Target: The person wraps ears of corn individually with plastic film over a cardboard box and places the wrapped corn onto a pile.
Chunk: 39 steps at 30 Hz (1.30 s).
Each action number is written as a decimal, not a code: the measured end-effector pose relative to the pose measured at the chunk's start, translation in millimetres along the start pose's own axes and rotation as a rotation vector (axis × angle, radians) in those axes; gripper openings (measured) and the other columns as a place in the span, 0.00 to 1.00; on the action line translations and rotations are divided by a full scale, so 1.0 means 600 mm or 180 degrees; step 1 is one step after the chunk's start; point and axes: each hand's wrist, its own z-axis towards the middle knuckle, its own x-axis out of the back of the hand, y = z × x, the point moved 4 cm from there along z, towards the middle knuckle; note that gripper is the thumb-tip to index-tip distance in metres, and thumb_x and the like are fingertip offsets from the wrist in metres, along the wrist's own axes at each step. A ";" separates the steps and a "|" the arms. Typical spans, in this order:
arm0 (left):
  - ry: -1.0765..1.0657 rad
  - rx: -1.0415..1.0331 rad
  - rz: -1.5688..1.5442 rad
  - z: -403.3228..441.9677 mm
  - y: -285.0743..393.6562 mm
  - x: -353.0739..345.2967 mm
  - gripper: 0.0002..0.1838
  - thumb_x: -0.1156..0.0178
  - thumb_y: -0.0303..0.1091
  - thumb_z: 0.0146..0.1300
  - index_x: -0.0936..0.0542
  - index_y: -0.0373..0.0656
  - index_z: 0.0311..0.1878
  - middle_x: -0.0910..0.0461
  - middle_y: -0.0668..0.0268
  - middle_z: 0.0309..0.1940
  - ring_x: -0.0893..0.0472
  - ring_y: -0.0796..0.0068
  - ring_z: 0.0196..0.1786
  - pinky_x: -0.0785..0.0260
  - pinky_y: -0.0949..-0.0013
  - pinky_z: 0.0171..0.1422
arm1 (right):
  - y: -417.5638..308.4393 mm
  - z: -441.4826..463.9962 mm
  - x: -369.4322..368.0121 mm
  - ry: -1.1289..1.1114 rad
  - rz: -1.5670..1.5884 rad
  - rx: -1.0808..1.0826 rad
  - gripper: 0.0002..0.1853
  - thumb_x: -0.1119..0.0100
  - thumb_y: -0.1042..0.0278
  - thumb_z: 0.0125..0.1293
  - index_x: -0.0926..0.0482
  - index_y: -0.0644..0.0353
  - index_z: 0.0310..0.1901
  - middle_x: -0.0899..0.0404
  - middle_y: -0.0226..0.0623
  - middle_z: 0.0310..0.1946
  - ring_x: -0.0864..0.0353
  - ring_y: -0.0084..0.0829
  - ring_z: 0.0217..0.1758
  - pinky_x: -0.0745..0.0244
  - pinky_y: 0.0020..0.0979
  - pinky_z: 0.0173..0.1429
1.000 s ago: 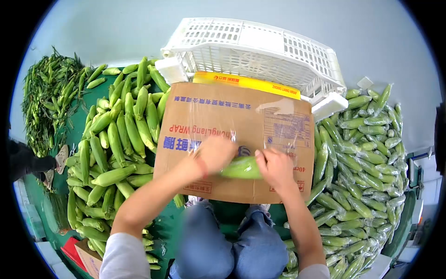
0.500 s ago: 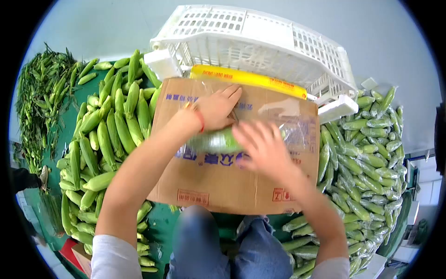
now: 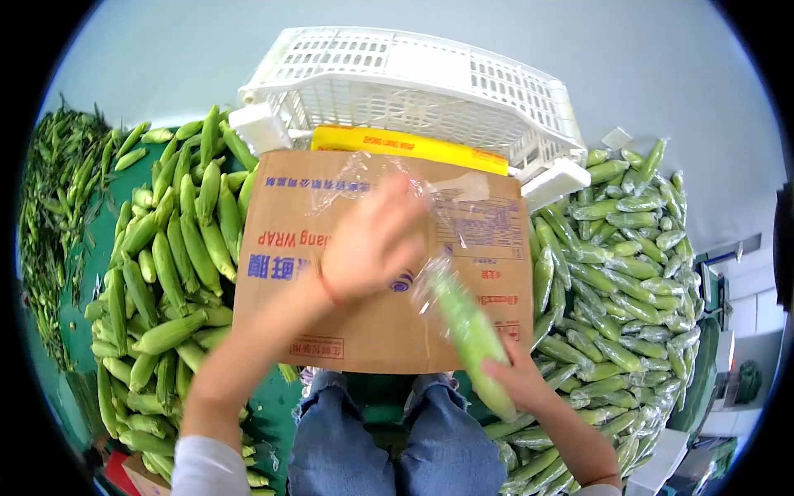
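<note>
An ear of corn in its green husk (image 3: 467, 326), with clear plastic film about its upper end, slants over the right front part of a cardboard box (image 3: 397, 343). My right hand (image 3: 521, 376) is closed around its lower end. Above the middle of the box is my left hand (image 3: 376, 244), smeared by motion, so its finger grip is unclear. Crumpled clear film (image 3: 351, 188) lies at the box's back edge, close to my left fingers. Some film also shows between my left hand and the corn.
Behind the box are a yellow wrap box (image 3: 405, 147) and a white plastic crate (image 3: 422, 78). Unwrapped corn (image 3: 169, 277) is heaped at left, beyond it a pile of husks (image 3: 54, 215). Film-wrapped corn (image 3: 620, 289) is piled at right.
The corn has moved from the middle of the box toward the right front, now in my right hand. My left hand has lifted off it. The view has shifted slightly.
</note>
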 end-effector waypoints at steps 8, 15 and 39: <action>0.1726 0.1581 -0.5176 0.019 0.119 0.020 0.31 0.45 0.35 0.65 0.36 0.50 0.72 0.24 0.54 0.55 0.22 0.62 0.54 0.26 0.57 0.53 | -0.062 0.051 -0.174 -0.4372 0.4845 -0.0546 0.52 0.68 0.18 0.61 0.46 0.58 0.72 0.28 0.48 0.29 0.28 0.36 0.16 0.32 0.33 0.14; 0.1932 0.2537 -0.3032 -0.088 0.016 0.017 0.13 0.59 0.43 0.78 0.33 0.45 0.50 0.30 0.68 0.32 0.27 0.75 0.28 0.28 0.69 0.32 | -0.028 0.057 -0.063 -0.0911 0.1436 -0.0097 0.31 0.34 0.66 0.64 0.34 0.61 0.66 0.20 0.38 0.47 0.16 0.27 0.41 0.23 0.24 0.30; -0.2308 0.0161 -0.0440 -0.067 0.248 -0.127 0.37 0.38 0.47 0.62 0.38 0.45 0.71 0.30 0.51 0.60 0.26 0.51 0.60 0.28 0.54 0.58 | 0.112 -0.022 0.046 0.1493 0.3683 0.1346 0.31 0.40 0.48 0.63 0.36 0.55 0.62 0.24 0.40 0.44 0.24 0.42 0.50 0.31 0.52 0.66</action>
